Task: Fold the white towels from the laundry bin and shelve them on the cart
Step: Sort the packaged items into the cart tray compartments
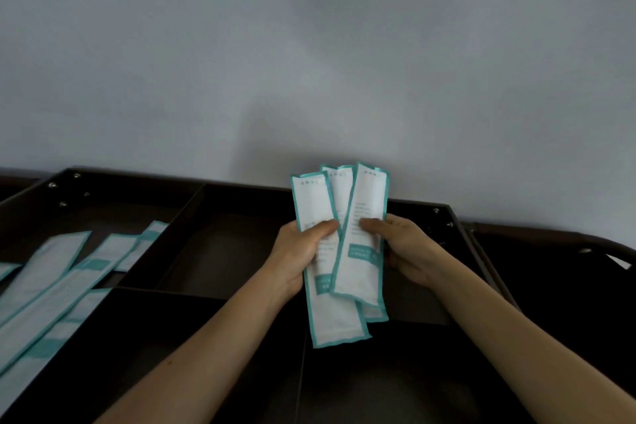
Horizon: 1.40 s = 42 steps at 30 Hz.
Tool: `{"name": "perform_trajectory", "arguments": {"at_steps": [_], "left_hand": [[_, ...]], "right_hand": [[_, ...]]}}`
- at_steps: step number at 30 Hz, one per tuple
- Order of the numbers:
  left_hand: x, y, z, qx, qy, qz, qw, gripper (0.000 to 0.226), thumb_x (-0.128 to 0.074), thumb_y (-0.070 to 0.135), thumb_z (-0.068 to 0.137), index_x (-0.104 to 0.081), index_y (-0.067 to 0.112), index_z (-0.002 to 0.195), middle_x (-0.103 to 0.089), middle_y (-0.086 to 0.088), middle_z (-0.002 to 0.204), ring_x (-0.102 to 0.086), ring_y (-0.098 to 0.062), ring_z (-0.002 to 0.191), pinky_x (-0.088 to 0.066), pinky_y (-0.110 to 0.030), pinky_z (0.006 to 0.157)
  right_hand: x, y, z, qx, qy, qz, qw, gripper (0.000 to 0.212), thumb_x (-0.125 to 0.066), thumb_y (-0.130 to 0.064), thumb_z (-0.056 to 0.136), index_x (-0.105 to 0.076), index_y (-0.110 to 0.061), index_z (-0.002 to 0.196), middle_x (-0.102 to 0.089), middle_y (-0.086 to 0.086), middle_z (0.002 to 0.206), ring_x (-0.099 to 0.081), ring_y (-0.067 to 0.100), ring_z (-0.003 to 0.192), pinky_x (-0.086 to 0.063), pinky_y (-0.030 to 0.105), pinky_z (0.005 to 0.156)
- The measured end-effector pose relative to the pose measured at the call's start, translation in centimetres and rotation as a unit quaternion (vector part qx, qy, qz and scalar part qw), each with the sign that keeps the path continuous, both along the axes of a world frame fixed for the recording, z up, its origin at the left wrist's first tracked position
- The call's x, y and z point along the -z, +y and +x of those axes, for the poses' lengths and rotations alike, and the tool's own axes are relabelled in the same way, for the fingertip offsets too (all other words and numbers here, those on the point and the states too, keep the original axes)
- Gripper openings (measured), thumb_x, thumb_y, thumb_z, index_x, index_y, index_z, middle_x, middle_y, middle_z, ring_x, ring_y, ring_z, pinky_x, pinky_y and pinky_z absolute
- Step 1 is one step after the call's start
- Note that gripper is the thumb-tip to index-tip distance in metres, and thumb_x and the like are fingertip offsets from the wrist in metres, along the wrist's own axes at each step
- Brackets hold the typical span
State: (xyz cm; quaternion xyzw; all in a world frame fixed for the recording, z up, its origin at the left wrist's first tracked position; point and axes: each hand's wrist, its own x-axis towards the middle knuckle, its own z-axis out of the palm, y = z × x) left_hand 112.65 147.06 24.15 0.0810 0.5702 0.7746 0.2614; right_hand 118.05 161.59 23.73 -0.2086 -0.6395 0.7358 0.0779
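Observation:
No towel, laundry bin or shelf is visible. Both hands hold up a fan of three long white packets with teal borders above a dark divided tray. My left hand grips the leftmost packet, thumb across its front. My right hand pinches the rightmost packet from the right side, thumb on the printed face. The middle packet is mostly hidden behind the other two.
Several more teal-bordered packets lie spread in the tray's left compartment. Dark dividers split the tray into compartments. A plain grey wall rises right behind it. A dark rail runs off at the right.

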Motion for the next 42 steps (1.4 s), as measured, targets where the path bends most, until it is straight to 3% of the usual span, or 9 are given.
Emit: {"name": "perform_trajectory", "arguments": {"at_steps": [4,12,16,18,21,27,31,35,42], "left_hand": [[-0.1,-0.2,-0.5,-0.010,-0.019,-0.014,1.000,0.005,-0.061,0.002,0.086,-0.065,0.005,0.085,-0.069,-0.009,0.076,-0.067,-0.016,0.058,-0.055,-0.025,0.053],[-1.1,-2.0,-2.0,0.068,-0.022,-0.053,0.996,0.011,-0.053,0.004,0.091,-0.064,0.001,0.089,-0.069,-0.006,0.063,-0.067,-0.011,0.054,-0.053,-0.021,0.048],[-0.9,-2.1,-2.4,0.080,-0.023,-0.053,0.995,0.013,-0.053,0.006,0.091,-0.065,0.002,0.088,-0.070,-0.006,0.065,-0.067,-0.012,0.057,-0.055,-0.021,0.054],[-0.8,-2.3,-2.6,0.083,-0.020,-0.053,0.995,0.014,-0.052,0.007,0.092,-0.065,0.003,0.087,-0.070,-0.006,0.065,-0.067,-0.011,0.057,-0.054,-0.021,0.055],[-0.8,-2.8,-3.0,0.075,-0.017,-0.057,0.995,0.013,-0.053,0.008,0.092,-0.065,0.004,0.089,-0.071,-0.005,0.066,-0.067,-0.010,0.056,-0.054,-0.020,0.052],[-0.7,-3.2,-3.0,0.075,-0.001,-0.082,0.994,0.013,-0.053,0.010,0.092,-0.065,0.004,0.091,-0.070,-0.003,0.063,-0.066,-0.009,0.054,-0.051,-0.018,0.047],[-0.6,-2.9,-3.0,0.088,0.004,-0.094,0.992,0.014,-0.054,0.012,0.092,-0.066,0.005,0.091,-0.071,-0.003,0.065,-0.067,-0.009,0.056,-0.051,-0.018,0.048],[-0.6,-3.3,-3.6,0.077,0.000,-0.075,0.994,0.015,-0.053,0.012,0.092,-0.066,0.006,0.089,-0.071,-0.003,0.066,-0.067,-0.009,0.058,-0.052,-0.018,0.050],[-0.7,-3.7,-4.4,0.051,-0.004,-0.061,0.997,0.014,-0.052,0.013,0.093,-0.065,0.006,0.090,-0.071,-0.003,0.066,-0.066,-0.009,0.056,-0.053,-0.019,0.050]], "right_hand": [[0.0,0.5,0.1,0.027,0.014,0.029,0.999,0.016,-0.062,0.000,0.084,-0.061,-0.003,0.100,-0.071,0.008,0.085,-0.068,0.014,0.061,-0.057,0.025,0.057],[1.9,1.0,-0.5,0.114,-0.033,0.097,0.988,0.029,-0.065,0.008,0.078,-0.057,0.003,0.106,-0.066,0.019,0.104,-0.065,0.029,0.080,-0.055,0.040,0.074],[2.3,0.5,-1.0,0.061,-0.077,0.036,0.994,0.018,-0.057,0.013,0.082,-0.060,0.003,0.097,-0.069,0.012,0.084,-0.066,0.023,0.065,-0.058,0.037,0.063],[2.3,0.4,-0.7,0.009,-0.122,0.009,0.992,0.015,-0.055,0.012,0.085,-0.061,0.002,0.093,-0.069,0.009,0.076,-0.066,0.022,0.064,-0.056,0.041,0.066],[2.2,0.3,-0.6,-0.017,-0.173,0.080,0.982,0.011,-0.059,0.002,0.086,-0.060,-0.009,0.085,-0.065,0.008,0.090,-0.061,0.020,0.074,-0.051,0.037,0.067],[1.9,0.4,0.1,-0.056,-0.190,0.136,0.971,0.011,-0.061,-0.012,0.089,-0.059,-0.020,0.082,-0.064,-0.003,0.080,-0.060,0.011,0.071,-0.046,0.025,0.054],[2.2,0.2,-0.3,-0.045,-0.150,0.094,0.983,0.012,-0.061,-0.004,0.087,-0.061,-0.016,0.085,-0.066,0.001,0.086,-0.063,0.019,0.080,-0.053,0.041,0.081],[2.1,-0.3,-0.6,-0.038,-0.166,0.065,0.983,0.014,-0.059,0.001,0.087,-0.059,-0.012,0.083,-0.064,0.003,0.082,-0.060,0.018,0.074,-0.049,0.032,0.067],[2.7,-0.1,-0.4,-0.025,-0.202,0.042,0.978,0.013,-0.058,0.003,0.087,-0.056,-0.011,0.085,-0.061,0.004,0.083,-0.058,0.018,0.072,-0.044,0.030,0.060]]}}
